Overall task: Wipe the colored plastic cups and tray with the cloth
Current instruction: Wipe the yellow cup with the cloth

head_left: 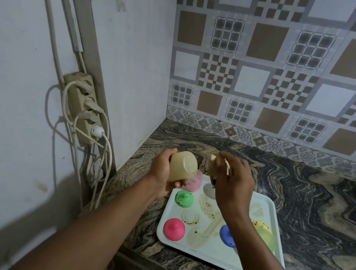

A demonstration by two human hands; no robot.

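Two hands above tray: left hand grips cream cup, right hand pinches cloth beside it; hard wipe could knock cup loose.

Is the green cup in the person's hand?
No, the green cup sits on the tray, while the left hand holds a cream cup.

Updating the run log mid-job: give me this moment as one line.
left hand: holds beige plastic cup | right hand: grips crumpled tan cloth | white rectangular tray: brown stains
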